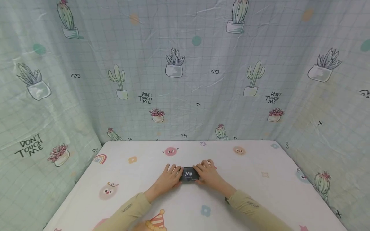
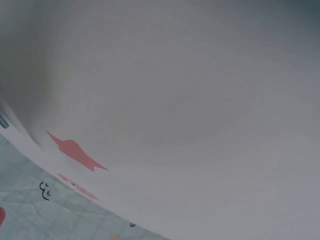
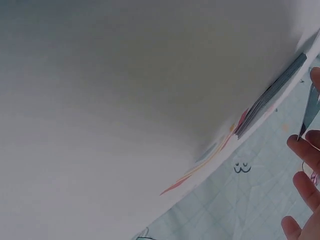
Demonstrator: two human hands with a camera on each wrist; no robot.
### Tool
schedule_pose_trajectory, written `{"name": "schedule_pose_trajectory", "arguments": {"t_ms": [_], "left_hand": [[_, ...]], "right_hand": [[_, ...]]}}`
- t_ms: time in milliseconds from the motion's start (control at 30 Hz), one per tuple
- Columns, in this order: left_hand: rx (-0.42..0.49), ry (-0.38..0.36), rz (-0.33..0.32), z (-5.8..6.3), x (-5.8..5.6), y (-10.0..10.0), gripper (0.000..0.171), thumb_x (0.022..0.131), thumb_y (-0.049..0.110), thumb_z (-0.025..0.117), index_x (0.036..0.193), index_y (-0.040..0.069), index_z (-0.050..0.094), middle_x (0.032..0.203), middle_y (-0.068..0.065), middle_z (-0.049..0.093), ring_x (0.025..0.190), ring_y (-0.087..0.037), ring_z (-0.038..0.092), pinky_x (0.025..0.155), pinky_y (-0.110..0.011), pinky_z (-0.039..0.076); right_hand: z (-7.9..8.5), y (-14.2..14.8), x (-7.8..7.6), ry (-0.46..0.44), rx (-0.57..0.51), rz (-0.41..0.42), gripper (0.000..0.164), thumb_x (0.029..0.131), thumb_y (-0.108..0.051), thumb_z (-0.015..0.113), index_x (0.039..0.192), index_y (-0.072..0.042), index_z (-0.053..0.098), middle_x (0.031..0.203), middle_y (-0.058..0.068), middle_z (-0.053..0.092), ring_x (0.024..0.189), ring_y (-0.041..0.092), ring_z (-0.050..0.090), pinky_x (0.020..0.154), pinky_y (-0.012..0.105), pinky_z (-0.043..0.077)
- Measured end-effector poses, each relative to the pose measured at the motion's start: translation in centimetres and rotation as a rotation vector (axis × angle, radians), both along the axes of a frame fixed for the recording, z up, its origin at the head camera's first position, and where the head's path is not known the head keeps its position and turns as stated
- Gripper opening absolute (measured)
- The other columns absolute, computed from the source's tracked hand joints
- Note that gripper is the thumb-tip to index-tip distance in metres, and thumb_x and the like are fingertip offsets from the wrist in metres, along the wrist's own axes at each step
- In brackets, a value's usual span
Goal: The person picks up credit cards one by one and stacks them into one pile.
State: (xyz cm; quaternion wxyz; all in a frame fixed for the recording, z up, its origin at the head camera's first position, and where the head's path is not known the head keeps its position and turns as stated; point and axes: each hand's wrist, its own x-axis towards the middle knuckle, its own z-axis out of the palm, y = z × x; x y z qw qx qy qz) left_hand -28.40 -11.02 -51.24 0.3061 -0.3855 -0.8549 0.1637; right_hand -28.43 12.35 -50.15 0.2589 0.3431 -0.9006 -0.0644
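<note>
In the head view, a black card (image 1: 189, 174) with "Vip" in white letters lies between my two hands over the middle of the table. My left hand (image 1: 170, 177) grips its left end, and my right hand (image 1: 208, 174) grips its right end. The right wrist view shows the fingers (image 3: 304, 150) of my right hand pinching a thin card (image 3: 311, 112). A stack of dark cards (image 3: 272, 95) lies on the tabletop near those fingers. My left hand is out of sight in the left wrist view.
The white table (image 1: 130, 176) has printed cartoon figures on its cover. Behind it and along both sides hangs a pale checked curtain (image 1: 185, 89) with cactus prints. A small striped dark object (image 2: 4, 121) shows at the left wrist view's edge.
</note>
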Motion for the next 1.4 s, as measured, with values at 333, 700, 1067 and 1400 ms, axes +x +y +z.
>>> {"name": "schedule_pose_trajectory", "arguments": {"t_ms": [333,700,1067,1400], "left_hand": [[-0.004,-0.061,0.037,-0.1,-0.9,0.4,0.055,0.085,0.049,0.050,0.123,0.009,0.051,0.113,-0.002,0.056,0.101,-0.021,0.048,0.089,-0.042,0.039],[0.002,-0.002,0.004,0.0,-1.6,0.8,0.054,0.082,0.053,0.052,0.118,0.013,0.056,0.108,0.002,0.057,0.097,-0.019,0.049,0.084,-0.040,0.041],[0.015,-0.074,0.000,-0.3,-2.3,1.4,0.053,0.082,0.052,0.051,0.118,0.013,0.056,0.107,0.001,0.057,0.093,-0.019,0.047,0.081,-0.039,0.039],[0.028,-0.153,0.020,-0.4,-2.6,1.8,0.053,0.083,0.052,0.051,0.120,0.013,0.054,0.109,0.001,0.057,0.095,-0.018,0.046,0.081,-0.037,0.037]], "right_hand": [[0.4,0.6,-0.3,-0.037,-0.008,-0.014,0.058,0.069,-0.049,0.068,0.114,-0.014,0.057,0.104,-0.004,0.061,0.094,0.016,0.044,0.087,0.045,0.035],[0.1,1.2,-0.9,-0.100,-0.043,-0.010,0.054,0.070,-0.047,0.069,0.112,-0.016,0.059,0.102,-0.004,0.061,0.093,0.016,0.041,0.088,0.048,0.032],[-0.1,1.5,-1.6,-0.135,-0.027,-0.013,0.051,0.070,-0.046,0.068,0.111,-0.015,0.060,0.102,-0.004,0.061,0.094,0.017,0.041,0.089,0.048,0.032],[-0.6,1.9,-2.3,-0.165,-0.018,-0.017,0.047,0.073,-0.044,0.065,0.111,-0.015,0.060,0.101,-0.004,0.061,0.094,0.016,0.041,0.088,0.047,0.031]]}}
